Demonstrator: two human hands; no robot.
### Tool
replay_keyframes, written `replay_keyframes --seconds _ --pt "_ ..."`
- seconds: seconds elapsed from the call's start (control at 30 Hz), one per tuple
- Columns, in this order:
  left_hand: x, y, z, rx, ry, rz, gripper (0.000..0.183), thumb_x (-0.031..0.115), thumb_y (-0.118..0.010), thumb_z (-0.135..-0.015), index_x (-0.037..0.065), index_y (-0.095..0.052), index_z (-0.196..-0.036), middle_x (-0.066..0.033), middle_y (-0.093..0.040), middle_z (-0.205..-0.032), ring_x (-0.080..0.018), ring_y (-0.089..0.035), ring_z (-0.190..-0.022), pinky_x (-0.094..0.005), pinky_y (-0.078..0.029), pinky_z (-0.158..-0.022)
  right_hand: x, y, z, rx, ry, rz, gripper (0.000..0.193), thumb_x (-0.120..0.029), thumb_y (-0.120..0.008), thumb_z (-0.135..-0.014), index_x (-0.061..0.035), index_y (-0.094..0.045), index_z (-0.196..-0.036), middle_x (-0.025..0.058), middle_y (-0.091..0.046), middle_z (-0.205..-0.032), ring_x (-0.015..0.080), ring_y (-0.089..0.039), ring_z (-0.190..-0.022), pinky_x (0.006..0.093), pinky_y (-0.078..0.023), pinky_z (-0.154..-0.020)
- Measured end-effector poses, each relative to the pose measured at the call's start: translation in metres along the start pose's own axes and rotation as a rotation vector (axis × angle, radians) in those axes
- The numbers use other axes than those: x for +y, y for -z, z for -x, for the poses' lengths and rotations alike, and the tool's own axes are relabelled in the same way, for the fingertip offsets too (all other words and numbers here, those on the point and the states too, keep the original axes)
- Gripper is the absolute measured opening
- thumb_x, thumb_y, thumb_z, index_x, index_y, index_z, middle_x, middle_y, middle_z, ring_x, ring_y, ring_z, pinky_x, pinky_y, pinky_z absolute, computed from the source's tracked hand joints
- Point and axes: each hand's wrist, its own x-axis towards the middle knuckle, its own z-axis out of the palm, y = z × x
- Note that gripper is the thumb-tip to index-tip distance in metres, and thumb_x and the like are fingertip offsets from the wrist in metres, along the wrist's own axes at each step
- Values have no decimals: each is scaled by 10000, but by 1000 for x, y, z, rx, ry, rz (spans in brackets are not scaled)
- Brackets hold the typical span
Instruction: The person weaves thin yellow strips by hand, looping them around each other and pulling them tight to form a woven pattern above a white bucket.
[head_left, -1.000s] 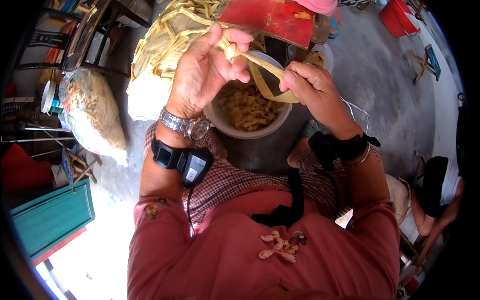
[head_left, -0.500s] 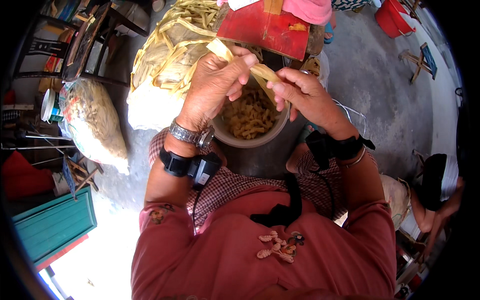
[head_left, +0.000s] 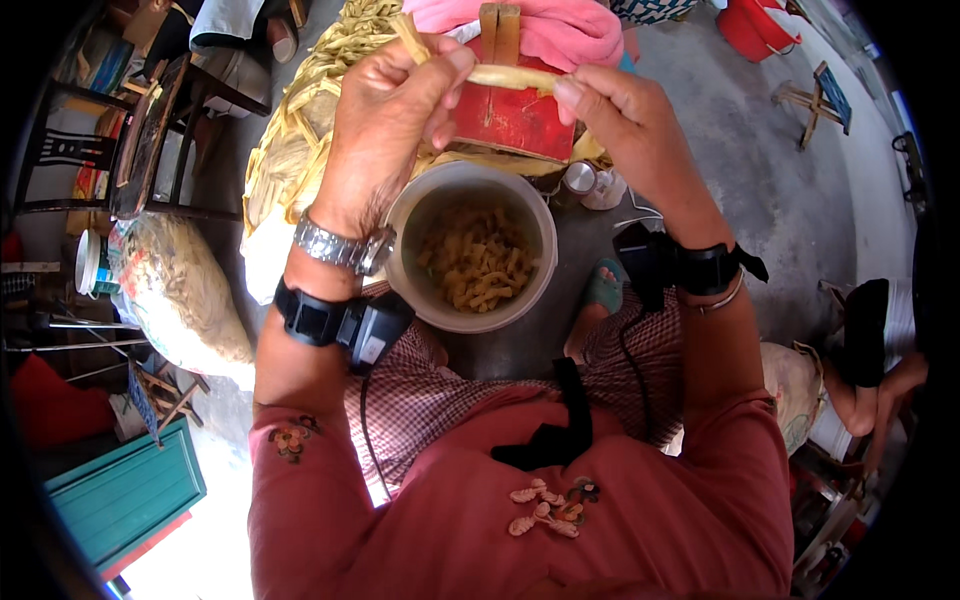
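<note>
- Currently, the left hand [head_left: 395, 115] is pinching a pale yellow strip [head_left: 512, 77] between thumb and fingers, with one end of the strip poking up beyond the grip.
- Opposite it, the right hand [head_left: 628, 115] is pinching the strip's other end between thumb and forefinger.
- Between the two hands, the strip is running nearly level, held up in front of the person and appearing across a red board [head_left: 530, 125].
- Nearer the body, a whitish bucket [head_left: 472, 324] is standing on the floor, and short yellowish pieces [head_left: 478, 262] are lying inside it.
- Just right of the bucket, a small container with a silvery lid [head_left: 580, 178] is standing.
- On the red board, a wooden block [head_left: 500, 38] is resting, and a pink cloth [head_left: 565, 32] is lying beside it.
- Left of the board, more yellow strips [head_left: 290, 150] are lying in a braided-looking heap.
- Farther left, a stuffed, pale, see-through bag [head_left: 185, 275] is sitting on the floor.
</note>
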Motion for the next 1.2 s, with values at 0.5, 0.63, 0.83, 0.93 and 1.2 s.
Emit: replay_keyframes --seconds 0.5,0.63,0.83,0.93,1.2 --pt "-37 33 49 53 176 -963 284 263 -648 -881 -17 -625 -839 -76 -584 -558 -136 -573 -501 -296 -436 -463 -6 -26 32 -87 -78 -106 275 -252 -527 -938 -13 -535 -804 55 -501 -649 106 -511 -591 307 -409 -535" --pt "-68 41 85 -373 165 -1017 325 301 -616 -885 2 -611 -1013 -131 -643 -800 -281 -617 -738 -368 -501 -660 -29 -60 59 -253 176 -232 188 -211 -593 -892 -29 -552 -870 103 -544 -669 238 -571 -608 350 -441 -551" --pt "-64 5 102 -37 884 172 312 275 -436 -990 1 -523 -1113 -48 -596 -765 -101 -490 -557 -246 -443 -566 -56 -102 102 -610 372 -446 142 -135 -600 -818 -33 -501 -816 131 -553 -715 344 -588 -667 414 -448 -546" --pt "-61 13 104 109 737 243 237 243 -430 -988 35 -537 -1027 7 -494 -642 -54 -337 -447 -202 -330 -445 -68 -101 111 -655 341 -605 146 -149 -575 -844 -26 -496 -832 140 -578 -715 360 -603 -659 417 -442 -512" --pt "33 22 167 165 416 112 247 202 -368 -994 51 -515 -865 56 -373 -516 -50 -261 -371 -221 -205 -330 -80 -83 107 -846 106 -944 215 -212 -521 -956 0 -545 -927 117 -571 -773 249 -599 -699 338 -445 -602"
